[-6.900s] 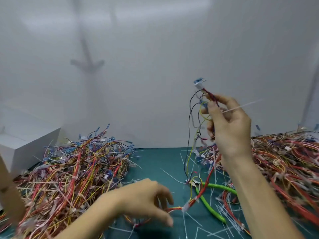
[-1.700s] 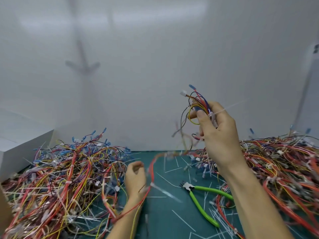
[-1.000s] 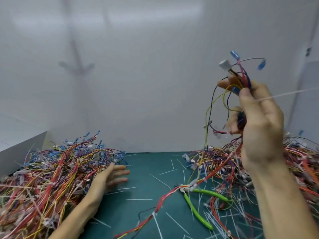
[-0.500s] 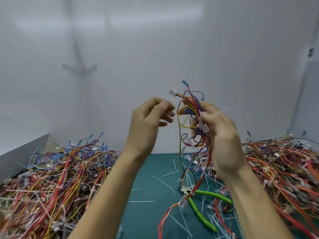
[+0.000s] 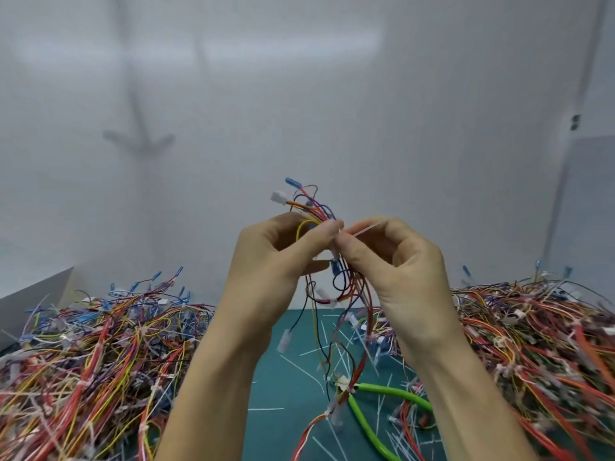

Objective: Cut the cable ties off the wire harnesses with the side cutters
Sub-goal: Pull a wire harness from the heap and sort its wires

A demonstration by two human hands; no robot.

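I hold one wire harness [image 5: 317, 212] of red, yellow, blue and black wires up at chest height. My left hand [image 5: 276, 271] pinches its upper bundle, just below a white connector [image 5: 279, 196]. My right hand [image 5: 396, 274] grips the same bundle from the right, with a thin white cable tie [image 5: 367, 227] sticking out between thumb and forefinger. The harness tail hangs down to the green mat [image 5: 286, 387]. The side cutters [image 5: 382, 414], with bright green handles, lie on the mat under the tail, in nobody's grip.
A large heap of harnesses [image 5: 86, 357] covers the left of the mat, another heap [image 5: 539, 341] the right. Cut white tie pieces [image 5: 301, 369] litter the mat between them. A white box corner [image 5: 30, 304] stands at far left; a white wall stands behind.
My left hand came up from the left heap and closed on the harness beside my right hand. My right hand lowered the harness from high right to the centre.
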